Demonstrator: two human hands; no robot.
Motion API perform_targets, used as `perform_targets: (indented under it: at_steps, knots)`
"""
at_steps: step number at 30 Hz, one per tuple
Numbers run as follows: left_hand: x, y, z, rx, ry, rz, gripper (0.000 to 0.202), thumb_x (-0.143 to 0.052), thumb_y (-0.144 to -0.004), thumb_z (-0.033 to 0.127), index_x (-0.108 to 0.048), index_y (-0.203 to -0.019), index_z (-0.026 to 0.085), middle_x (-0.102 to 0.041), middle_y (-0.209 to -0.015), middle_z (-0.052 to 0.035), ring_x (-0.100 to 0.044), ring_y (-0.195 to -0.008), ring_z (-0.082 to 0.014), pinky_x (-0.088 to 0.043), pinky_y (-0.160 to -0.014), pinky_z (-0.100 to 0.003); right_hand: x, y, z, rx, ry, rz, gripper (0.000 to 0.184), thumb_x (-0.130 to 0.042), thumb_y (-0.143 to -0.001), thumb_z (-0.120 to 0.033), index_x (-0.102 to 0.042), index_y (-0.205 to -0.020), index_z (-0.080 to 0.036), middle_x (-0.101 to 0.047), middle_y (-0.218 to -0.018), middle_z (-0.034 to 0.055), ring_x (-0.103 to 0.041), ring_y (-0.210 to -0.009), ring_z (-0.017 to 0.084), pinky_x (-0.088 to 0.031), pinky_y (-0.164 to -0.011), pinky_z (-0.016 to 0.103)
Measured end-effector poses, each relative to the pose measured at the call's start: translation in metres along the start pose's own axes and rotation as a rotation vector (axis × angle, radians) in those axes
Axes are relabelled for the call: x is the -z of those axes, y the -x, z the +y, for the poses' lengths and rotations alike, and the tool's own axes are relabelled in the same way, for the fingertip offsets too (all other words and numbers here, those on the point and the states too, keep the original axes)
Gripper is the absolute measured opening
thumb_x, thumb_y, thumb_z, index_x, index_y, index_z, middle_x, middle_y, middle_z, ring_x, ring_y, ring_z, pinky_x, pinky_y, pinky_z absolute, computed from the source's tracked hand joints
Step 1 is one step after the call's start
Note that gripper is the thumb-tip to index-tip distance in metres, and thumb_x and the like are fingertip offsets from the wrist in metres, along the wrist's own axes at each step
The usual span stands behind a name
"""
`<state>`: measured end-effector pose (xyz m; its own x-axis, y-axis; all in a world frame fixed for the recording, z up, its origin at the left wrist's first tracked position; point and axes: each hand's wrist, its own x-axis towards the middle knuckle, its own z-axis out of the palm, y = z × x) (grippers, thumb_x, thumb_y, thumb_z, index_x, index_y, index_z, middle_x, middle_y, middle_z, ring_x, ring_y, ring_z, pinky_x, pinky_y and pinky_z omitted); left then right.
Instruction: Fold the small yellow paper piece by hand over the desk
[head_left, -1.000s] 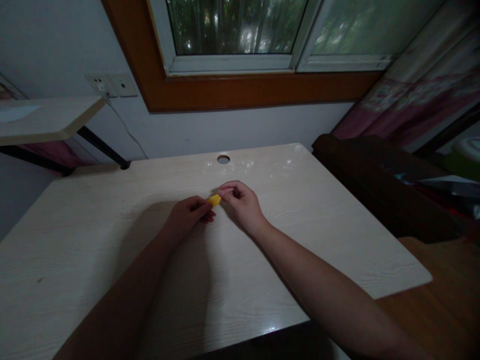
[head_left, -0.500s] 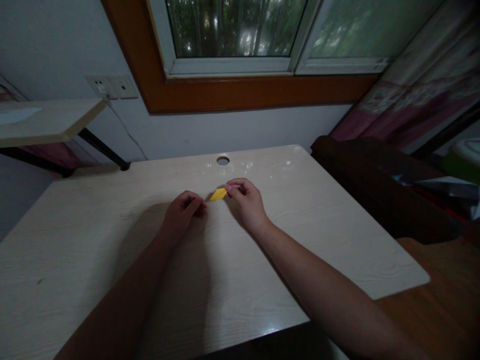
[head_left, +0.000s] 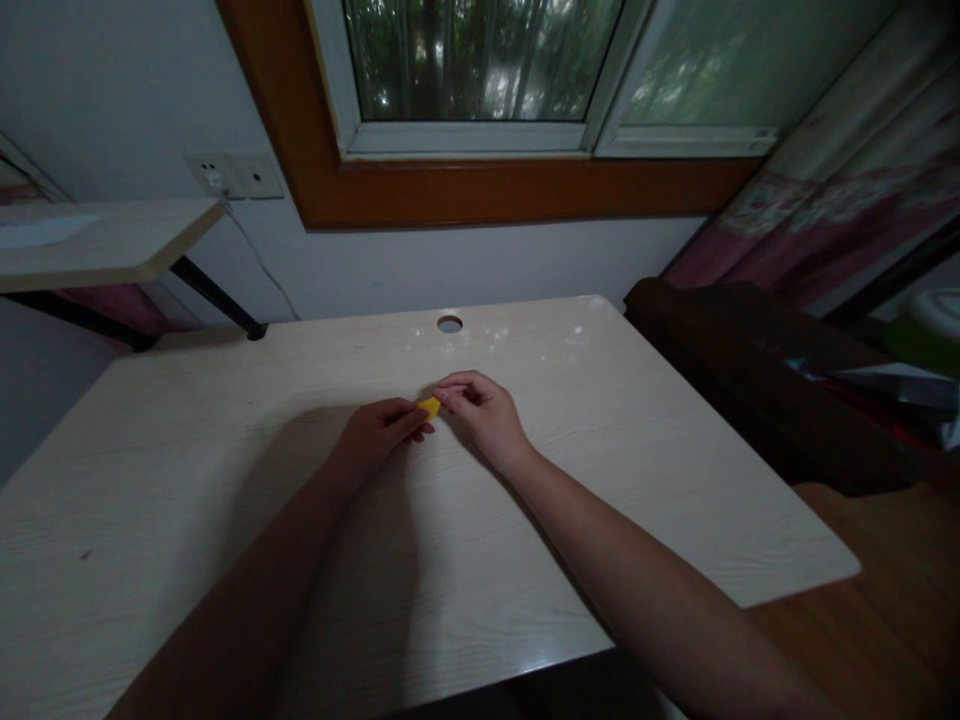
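Note:
A small piece of folded yellow paper [head_left: 430, 407] is between my two hands, over the middle of the pale wood-grain table [head_left: 600, 480]. My left hand [head_left: 379, 433] pinches its left end, the thumb lying across the front. At the upper right edge, my right hand [head_left: 484, 412] grips the paper between thumb and forefinger. Fingers cover much of the paper, so its full shape is hidden.
Behind the hands, the table has a round cable hole [head_left: 450, 324]. A raised shelf [head_left: 112, 245] on black legs stands at the left. Beyond the back edge are a wall and a window [head_left: 480, 60]. Dark wooden furniture [head_left: 720, 370] is to the right.
My left hand has moved right and taken hold of the paper's left end. My right hand has come slightly left and down with the paper, and less yellow shows.

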<state>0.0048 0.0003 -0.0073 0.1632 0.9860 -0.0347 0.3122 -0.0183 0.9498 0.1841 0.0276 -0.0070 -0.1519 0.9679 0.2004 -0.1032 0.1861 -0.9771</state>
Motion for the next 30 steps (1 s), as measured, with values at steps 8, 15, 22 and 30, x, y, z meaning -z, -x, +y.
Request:
perform_targets:
  at_steps: [8, 15, 22, 30]
  knots:
    - [0.000, 0.001, 0.003, 0.004, 0.059, 0.032, 0.029, -0.063, -0.081, 0.046, -0.072, -0.082, 0.019, -0.074, -0.078, -0.0040, -0.068, -0.073, -0.0169, -0.053, -0.071, -0.028, 0.003, -0.001, 0.008, 0.030, 0.118, -0.129, 0.021, -0.071, -0.078, -0.041, -0.074, -0.084, -0.021, -0.069, -0.086, 0.0046, -0.063, -0.080, 0.016, -0.049, -0.076, 0.031]
    - [-0.001, -0.001, 0.000, 0.036, 0.076, 0.017, 0.028, -0.067, -0.077, 0.046, -0.073, -0.084, 0.019, -0.076, -0.080, -0.0045, -0.070, -0.076, -0.0184, -0.055, -0.074, -0.030, 0.003, 0.001, -0.002, 0.158, 0.263, -0.126, 0.013, -0.068, -0.082, -0.034, -0.076, -0.079, -0.024, -0.066, -0.078, 0.0035, -0.060, -0.074, 0.016, -0.046, -0.070, 0.030]
    - [-0.002, 0.000, 0.002, 0.049, 0.078, 0.030, 0.028, -0.068, -0.076, 0.047, -0.070, -0.078, 0.019, -0.075, -0.078, -0.0051, -0.070, -0.073, -0.0190, -0.056, -0.075, -0.034, 0.006, -0.001, 0.005, 0.177, 0.248, -0.050, 0.015, -0.067, -0.083, -0.036, -0.074, -0.078, -0.024, -0.064, -0.077, 0.0028, -0.059, -0.074, 0.017, -0.045, -0.068, 0.031]
    - [-0.001, -0.001, -0.002, -0.009, 0.061, 0.064, 0.028, -0.069, -0.075, 0.046, -0.064, -0.074, 0.019, -0.070, -0.071, -0.0020, -0.064, -0.066, -0.0155, -0.051, -0.067, -0.028, 0.007, -0.002, 0.003, 0.137, 0.223, -0.013, 0.018, -0.068, -0.082, -0.037, -0.072, -0.072, -0.023, -0.061, -0.075, 0.0023, -0.057, -0.073, 0.016, -0.043, -0.068, 0.030]
